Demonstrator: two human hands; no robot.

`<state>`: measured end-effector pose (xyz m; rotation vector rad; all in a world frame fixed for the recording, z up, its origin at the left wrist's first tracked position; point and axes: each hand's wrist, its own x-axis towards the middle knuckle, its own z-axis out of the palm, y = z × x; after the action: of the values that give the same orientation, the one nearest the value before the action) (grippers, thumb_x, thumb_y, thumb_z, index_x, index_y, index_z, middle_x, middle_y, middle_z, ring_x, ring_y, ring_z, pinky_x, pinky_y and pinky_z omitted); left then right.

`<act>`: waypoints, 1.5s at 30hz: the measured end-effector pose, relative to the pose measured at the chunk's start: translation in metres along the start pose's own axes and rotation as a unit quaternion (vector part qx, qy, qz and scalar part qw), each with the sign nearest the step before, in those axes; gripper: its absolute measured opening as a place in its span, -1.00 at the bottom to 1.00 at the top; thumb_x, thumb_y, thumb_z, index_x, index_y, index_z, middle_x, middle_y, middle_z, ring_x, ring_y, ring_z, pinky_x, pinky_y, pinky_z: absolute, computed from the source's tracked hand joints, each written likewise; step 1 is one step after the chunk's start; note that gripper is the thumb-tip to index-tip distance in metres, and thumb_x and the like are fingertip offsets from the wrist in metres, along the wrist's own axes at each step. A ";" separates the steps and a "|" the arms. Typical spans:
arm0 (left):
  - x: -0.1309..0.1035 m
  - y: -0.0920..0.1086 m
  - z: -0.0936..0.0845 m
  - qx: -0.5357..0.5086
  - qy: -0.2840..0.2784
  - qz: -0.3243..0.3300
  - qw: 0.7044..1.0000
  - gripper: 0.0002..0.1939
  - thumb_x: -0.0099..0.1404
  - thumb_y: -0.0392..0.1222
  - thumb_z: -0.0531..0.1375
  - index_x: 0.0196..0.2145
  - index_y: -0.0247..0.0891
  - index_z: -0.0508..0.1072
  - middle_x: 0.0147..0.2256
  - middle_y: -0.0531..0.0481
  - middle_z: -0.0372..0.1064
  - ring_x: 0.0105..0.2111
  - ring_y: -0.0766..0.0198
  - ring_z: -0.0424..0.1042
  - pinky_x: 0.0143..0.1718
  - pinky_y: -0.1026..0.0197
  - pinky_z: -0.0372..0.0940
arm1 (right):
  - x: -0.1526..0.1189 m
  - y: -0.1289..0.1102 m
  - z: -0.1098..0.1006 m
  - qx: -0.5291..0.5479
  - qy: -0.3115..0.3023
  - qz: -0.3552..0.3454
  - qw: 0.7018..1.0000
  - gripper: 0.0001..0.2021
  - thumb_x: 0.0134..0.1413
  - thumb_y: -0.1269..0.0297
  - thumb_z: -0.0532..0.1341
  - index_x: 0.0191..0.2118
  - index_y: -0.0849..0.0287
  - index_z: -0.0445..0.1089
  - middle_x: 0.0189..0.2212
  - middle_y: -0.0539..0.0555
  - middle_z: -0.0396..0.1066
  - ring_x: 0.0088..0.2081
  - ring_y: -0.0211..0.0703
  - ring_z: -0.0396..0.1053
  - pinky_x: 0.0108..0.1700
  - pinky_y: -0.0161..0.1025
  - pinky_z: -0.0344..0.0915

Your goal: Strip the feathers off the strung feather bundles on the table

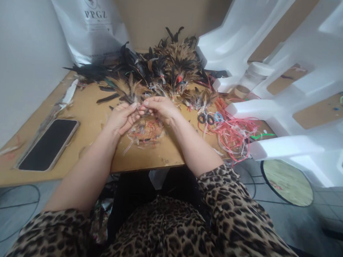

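My left hand [124, 116] pinches the base of a small bunch of brown feathers [130, 89], whose tips fan out away from me. Close against it, my right hand [160, 107] has thumb and forefinger pressed together at the same base; a thin reddish strand seems to be there, but it is too small to make out. Just below the hands lies a tangle of pink and clear strings [146, 132] on the wooden table [94, 135]. Behind them rises a large heap of brown and black feathers [179, 58].
A phone [49, 145] lies at the left, near a white feather [70, 93]. Scissors with black handles [206, 119] rest by a pile of pink strings [232, 134]. White foam pieces [290, 152] and a clear jar [255, 77] stand right; a white bag [90, 29] stands behind.
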<state>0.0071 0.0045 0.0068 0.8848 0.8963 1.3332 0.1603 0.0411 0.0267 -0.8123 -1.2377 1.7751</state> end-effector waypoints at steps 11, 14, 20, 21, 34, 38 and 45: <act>0.001 -0.006 -0.002 0.060 -0.011 0.001 0.998 -0.82 0.05 -0.24 0.28 -0.41 -0.44 0.50 -0.46 -0.13 0.48 -0.53 0.41 0.45 -0.55 0.48 0.30 | 0.001 0.005 -0.002 -0.177 0.033 -0.090 0.979 -0.81 -0.17 0.27 0.28 -0.50 0.33 0.36 -0.65 -0.06 0.33 -0.63 -0.49 0.11 -0.56 -0.46 0.04; 0.000 -0.006 -0.002 0.079 -0.015 0.001 0.997 -0.80 0.03 -0.23 0.29 -0.40 -0.45 0.49 -0.45 -0.14 0.48 -0.54 0.40 0.45 -0.55 0.47 0.30 | -0.001 0.002 -0.003 -0.246 0.049 -0.105 0.962 -0.80 -0.16 0.25 0.27 -0.53 0.33 0.36 -0.67 -0.08 0.27 -0.62 -0.48 0.09 -0.54 -0.45 0.04; 0.000 -0.007 -0.003 0.104 0.009 0.006 0.995 -0.78 0.03 -0.23 0.29 -0.37 -0.44 0.48 -0.43 -0.17 0.49 -0.53 0.37 0.46 -0.56 0.45 0.31 | 0.000 0.003 -0.002 -0.238 0.035 -0.093 0.966 -0.81 -0.17 0.26 0.27 -0.49 0.34 0.41 -0.62 -0.02 0.35 -0.59 -0.44 0.15 -0.49 -0.42 0.11; 0.000 -0.007 -0.004 0.105 0.011 0.006 0.994 -0.78 0.02 -0.23 0.29 -0.37 -0.44 0.48 -0.44 -0.16 0.48 -0.53 0.36 0.46 -0.56 0.45 0.31 | 0.000 0.004 -0.002 -0.227 0.027 -0.087 0.969 -0.82 -0.17 0.27 0.27 -0.50 0.34 0.41 -0.63 -0.01 0.35 -0.59 -0.43 0.17 -0.48 -0.42 0.13; -0.003 -0.009 0.003 0.116 0.019 0.025 0.993 -0.80 -0.02 -0.23 0.30 -0.46 -0.44 0.48 -0.58 -0.09 0.43 -0.59 0.37 0.42 -0.56 0.44 0.30 | 0.002 0.006 -0.012 -0.131 -0.099 -0.022 0.986 -0.84 -0.19 0.32 0.29 -0.52 0.35 0.38 -0.72 -0.04 0.29 -0.66 -0.44 0.14 -0.60 -0.46 0.06; -0.004 -0.006 0.006 0.106 0.014 0.021 0.994 -0.81 -0.02 -0.22 0.30 -0.48 -0.45 0.48 -0.57 -0.12 0.44 -0.60 0.37 0.42 -0.56 0.43 0.31 | 0.002 0.005 -0.014 -0.110 -0.115 -0.014 0.987 -0.82 -0.23 0.29 0.31 -0.53 0.34 0.39 -0.67 0.00 0.34 -0.61 -0.41 0.20 -0.57 -0.44 0.10; -0.002 -0.005 0.003 0.062 0.006 0.004 0.998 -0.82 0.03 -0.24 0.29 -0.42 -0.45 0.49 -0.49 -0.14 0.47 -0.55 0.41 0.44 -0.52 0.46 0.32 | 0.001 -0.001 -0.015 -0.072 -0.083 -0.007 0.994 -0.83 -0.26 0.32 0.32 -0.51 0.32 0.37 -0.61 0.01 0.40 -0.61 -0.45 0.19 -0.57 -0.47 0.06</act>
<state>0.0113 0.0018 0.0033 0.9783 0.9935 1.3014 0.1733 0.0485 0.0233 -0.7461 -1.4916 1.7879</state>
